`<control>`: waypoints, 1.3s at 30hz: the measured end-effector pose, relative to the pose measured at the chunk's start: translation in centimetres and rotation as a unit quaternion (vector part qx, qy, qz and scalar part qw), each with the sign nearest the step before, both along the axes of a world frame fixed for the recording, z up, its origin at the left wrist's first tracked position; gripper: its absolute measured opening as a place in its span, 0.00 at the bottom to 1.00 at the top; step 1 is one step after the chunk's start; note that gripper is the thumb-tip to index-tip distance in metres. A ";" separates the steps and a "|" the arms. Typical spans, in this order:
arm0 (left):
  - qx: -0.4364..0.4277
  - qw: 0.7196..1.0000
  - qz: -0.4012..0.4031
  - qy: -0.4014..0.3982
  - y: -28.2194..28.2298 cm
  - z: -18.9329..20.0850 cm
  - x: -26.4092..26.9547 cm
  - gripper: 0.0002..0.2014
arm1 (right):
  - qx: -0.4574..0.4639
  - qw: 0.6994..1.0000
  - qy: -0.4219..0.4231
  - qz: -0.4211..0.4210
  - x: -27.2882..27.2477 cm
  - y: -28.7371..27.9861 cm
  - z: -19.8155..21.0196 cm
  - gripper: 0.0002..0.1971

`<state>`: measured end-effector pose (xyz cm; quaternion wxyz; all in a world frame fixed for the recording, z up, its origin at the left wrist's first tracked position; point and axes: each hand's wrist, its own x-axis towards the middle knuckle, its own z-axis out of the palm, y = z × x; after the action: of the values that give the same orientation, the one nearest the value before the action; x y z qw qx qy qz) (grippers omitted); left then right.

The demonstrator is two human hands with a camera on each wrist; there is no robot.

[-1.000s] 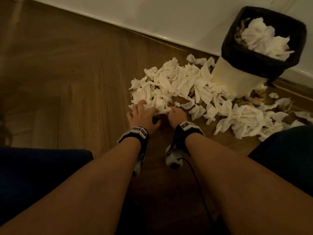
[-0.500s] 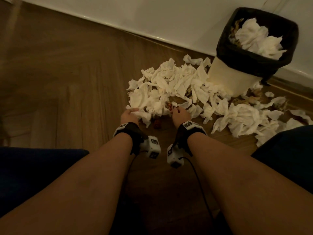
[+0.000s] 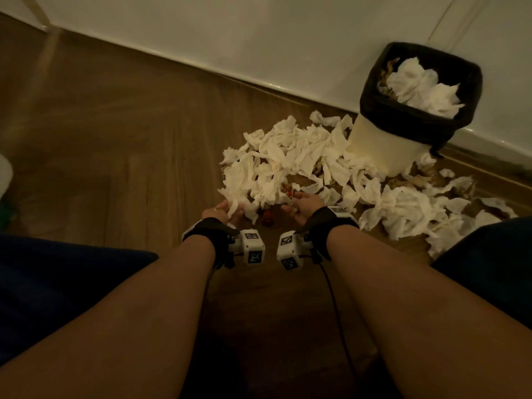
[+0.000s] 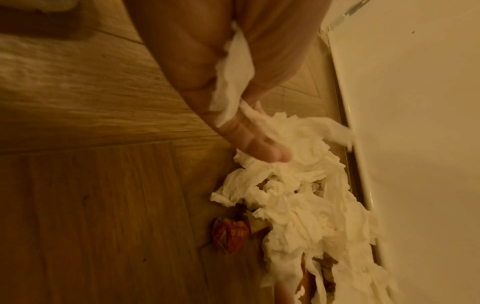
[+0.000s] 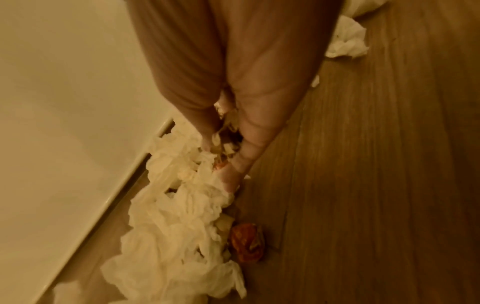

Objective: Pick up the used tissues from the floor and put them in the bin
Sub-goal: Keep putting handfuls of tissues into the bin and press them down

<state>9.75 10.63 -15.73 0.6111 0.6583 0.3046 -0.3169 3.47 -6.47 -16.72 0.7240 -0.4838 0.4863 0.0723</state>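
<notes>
A heap of crumpled white tissues (image 3: 288, 159) covers the wooden floor in front of a bin (image 3: 383, 145) lined with a black bag, which has tissues heaped inside. My left hand (image 3: 230, 209) is at the heap's near left edge and grips a tissue (image 4: 233, 72) between thumb and fingers. My right hand (image 3: 294, 201) is at the heap's near middle and pinches tissue scraps (image 5: 226, 131) mixed with something coloured. Both palms face inward. The heap (image 4: 298, 195) (image 5: 182, 205) lies just beyond the fingertips.
A crumpled red wrapper (image 3: 267, 218) (image 4: 231, 234) (image 5: 246, 242) lies on the floor between my hands. A white wall and skirting (image 3: 259, 82) run behind the bin. More tissues (image 3: 403, 208) spread to the right, near my dark-clad knee (image 3: 489, 254). Bare wood floor (image 3: 115, 154) lies left.
Both hands were palm-down on the heap; they have turned palms inward and closed on tissue at its near edge. The red wrapper has come into view between them.
</notes>
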 end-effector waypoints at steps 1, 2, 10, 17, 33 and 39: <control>0.026 0.999 -0.024 -0.007 -0.1 0.2 -0.1 0.19 | 0.012 1.000 -0.014 -0.021 -0.2 -0.3 0.6 0.19; 0.014 0.999 0.012 0.028 -0.1 1.4 -0.3 0.20 | 0.021 0.999 -0.023 -0.036 -0.4 -0.5 1.2 0.19; -0.068 0.995 0.065 -0.033 -1.9 6.4 -0.4 0.24 | -0.027 0.996 -0.077 -0.032 -2.9 -1.4 8.3 0.17; 0.135 0.931 -0.274 -0.201 -6.3 11.8 -2.4 0.23 | -0.049 0.978 -0.185 -0.079 -6.6 -3.3 16.5 0.28; -0.196 0.924 -0.207 -0.253 -16.7 22.8 -8.3 0.15 | -0.300 0.920 -0.245 -0.061 -16.4 -12.1 28.4 0.11; -0.205 0.911 -0.260 -0.245 -22.0 23.5 -8.3 0.14 | -0.384 0.895 -0.196 -0.115 -16.8 -18.1 30.5 0.11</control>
<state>1.50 -11.38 7.73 0.6837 0.6317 -0.1081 -0.3492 -13.31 -24.59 13.83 0.5659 -0.6692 0.3765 -0.3003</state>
